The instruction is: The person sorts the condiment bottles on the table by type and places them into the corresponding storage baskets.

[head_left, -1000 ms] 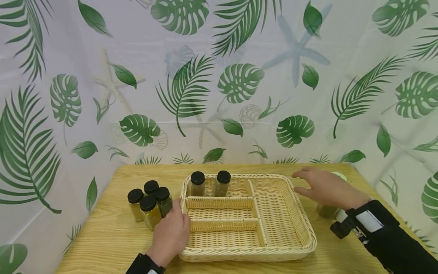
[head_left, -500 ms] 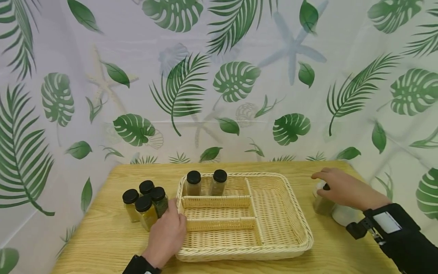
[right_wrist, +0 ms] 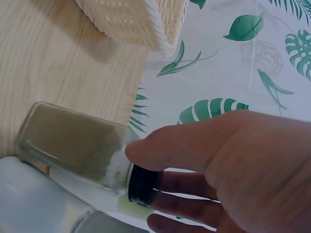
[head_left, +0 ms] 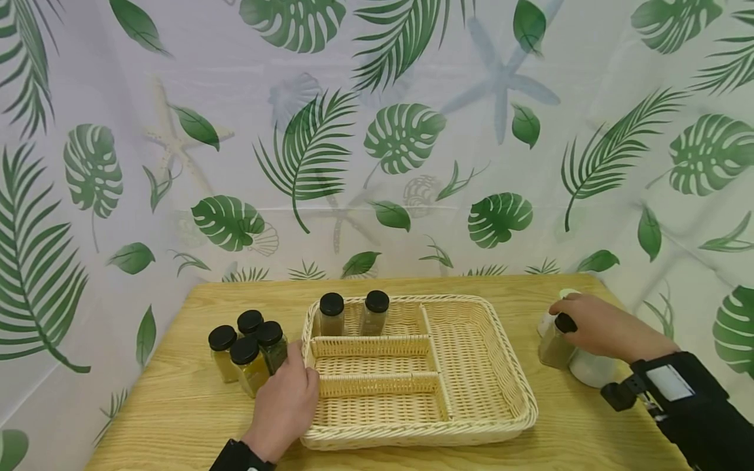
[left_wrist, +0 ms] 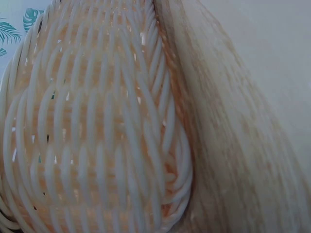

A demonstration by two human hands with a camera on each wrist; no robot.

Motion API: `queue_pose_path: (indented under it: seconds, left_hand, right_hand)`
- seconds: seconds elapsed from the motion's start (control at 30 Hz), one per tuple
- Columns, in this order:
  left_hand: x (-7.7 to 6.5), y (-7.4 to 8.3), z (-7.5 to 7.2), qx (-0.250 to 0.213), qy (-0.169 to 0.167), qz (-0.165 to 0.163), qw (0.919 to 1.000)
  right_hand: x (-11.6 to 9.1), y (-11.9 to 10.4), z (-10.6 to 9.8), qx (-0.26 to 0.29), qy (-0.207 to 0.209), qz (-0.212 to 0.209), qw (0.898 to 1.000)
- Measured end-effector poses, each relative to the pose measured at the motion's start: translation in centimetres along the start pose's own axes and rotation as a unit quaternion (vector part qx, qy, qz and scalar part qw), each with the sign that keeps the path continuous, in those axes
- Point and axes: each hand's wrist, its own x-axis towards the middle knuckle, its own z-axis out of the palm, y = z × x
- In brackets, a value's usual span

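Two jars stand in the basket, in the compartment farthest from the person, ahead and to the right of the left hand. Any lettering on them too small to read.

Left hand: grips the basket's near-left side, thumb at the braided rim. Basket pale wicker, rounded corners; woven dividers make three narrow compartments nearest this hand and one long one on the far side from it. Left wrist view filled by ribbed weave, close.

Just ahead and left of the left hand, four jars bunched on the table: clear, black round caps, two yellow contents, one dark green; the fourth's too hidden to tell.

Right hand: holds one jar, thumb at its shoulder, fingers by the black cap. Glass squarish, grey-brown powder inside. Jar below and left of the hand, apart from the basket; whether its base touches wood, cannot tell. Under the palm, a smooth white container; a pale green top just beyond the knuckles.

Table wood-grained. Leaf-print cloth beyond both hands.
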Motion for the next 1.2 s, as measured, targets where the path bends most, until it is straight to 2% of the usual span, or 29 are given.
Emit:
queue_pose_path:
  seconds: [0.63,0.83,1.07,1.2]
  left_hand:
    - [0.0,-0.1,0.1,-0.007,0.005,0.000,1.0000]
    - [0.1,-0.1,0.2,-0.011,0.010,0.000,0.9999]
    - [0.1,-0.2,0.2,-0.010,0.016,0.002,0.9998]
    - [0.1,-0.2,0.2,-0.011,0.007,0.000,0.9999]
  right_hand:
    - [0.4,0.3,0.3,0.016,-0.007,0.019,1.000]
    - [0.8,-0.8,-1.3,-0.003,0.010,0.023,1.000]
    - [2.0,-3.0,-3.9,-0.015,0.043,-0.004,0.999]
    - [2.8,-4.5,-5.1,-0.022,0.058,-0.018,0.998]
